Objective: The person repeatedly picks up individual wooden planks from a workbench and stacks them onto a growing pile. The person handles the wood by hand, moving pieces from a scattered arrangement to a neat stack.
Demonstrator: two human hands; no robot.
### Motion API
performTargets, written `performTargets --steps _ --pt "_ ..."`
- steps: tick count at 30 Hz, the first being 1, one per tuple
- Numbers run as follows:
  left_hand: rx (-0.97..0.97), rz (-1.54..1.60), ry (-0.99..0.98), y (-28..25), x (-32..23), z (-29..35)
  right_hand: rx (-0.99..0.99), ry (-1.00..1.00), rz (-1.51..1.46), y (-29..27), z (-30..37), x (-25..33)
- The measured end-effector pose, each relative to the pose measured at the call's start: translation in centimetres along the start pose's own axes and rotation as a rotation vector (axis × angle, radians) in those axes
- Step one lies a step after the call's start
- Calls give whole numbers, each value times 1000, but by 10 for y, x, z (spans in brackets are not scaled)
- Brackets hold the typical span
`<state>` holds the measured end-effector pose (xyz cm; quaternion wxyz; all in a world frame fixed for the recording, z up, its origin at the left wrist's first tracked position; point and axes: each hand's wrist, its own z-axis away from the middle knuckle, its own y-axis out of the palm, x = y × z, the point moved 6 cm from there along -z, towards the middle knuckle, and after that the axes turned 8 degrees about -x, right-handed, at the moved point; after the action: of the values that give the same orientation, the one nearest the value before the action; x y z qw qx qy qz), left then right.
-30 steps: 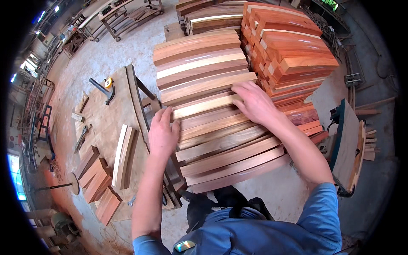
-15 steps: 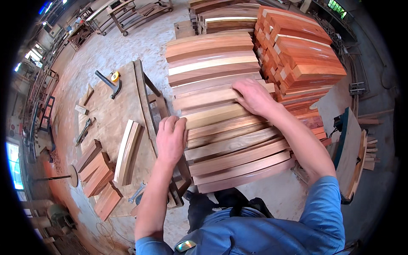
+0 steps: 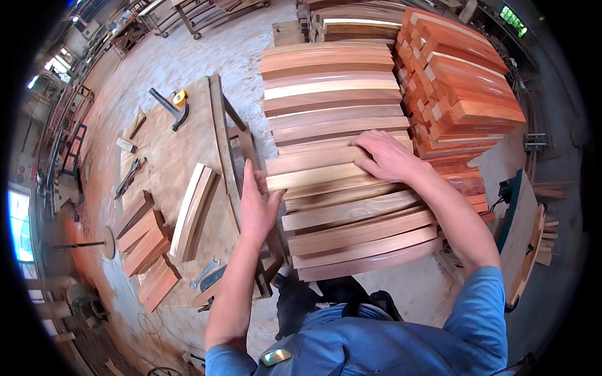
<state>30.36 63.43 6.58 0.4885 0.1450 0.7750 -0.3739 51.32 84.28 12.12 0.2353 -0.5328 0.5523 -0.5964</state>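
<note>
In front of me is a stack of slightly curved wooden slats, laid side by side in light and reddish-brown tones. My right hand reaches over its middle, thumb and fingers straddling a pale wooden slat. The far part of that slat is hidden under the hand. At the left ends of this slat and a yellowish slat nearer me, my left hand is upright with thumb and fingers apart. Its palm faces the slat ends, and it grips nothing.
Left of the stack stands a wooden worktable with a hammer, a yellow tape measure, a wrench, pale curved pieces and reddish blocks. A taller reddish wood stack rises behind right.
My left hand has opened, its fingers stretching up from a curled position at the slat ends. The pale slats under my hands have shifted left against their neighbours. The whole view has swung slightly.
</note>
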Motion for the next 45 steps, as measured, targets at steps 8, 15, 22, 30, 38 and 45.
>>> performTargets --steps 8,15,22,30,38,45 --pt "24 -219 222 -3 -11 -10 56 -50 105 6 0 18" --pt "92 -234 220 13 -4 -11 11 -43 214 15 1 28" --pt "115 -333 217 -47 -58 -15 -31 -76 215 -3 -9 47" --pt "-28 -635 472 -81 -97 40 55 -442 212 2 -45 198" --pt "86 -581 25 -150 23 93 19 -378 60 4 -39 256" --pt "123 -475 -298 -190 169 125 31 -117 -90 -11 2 257"
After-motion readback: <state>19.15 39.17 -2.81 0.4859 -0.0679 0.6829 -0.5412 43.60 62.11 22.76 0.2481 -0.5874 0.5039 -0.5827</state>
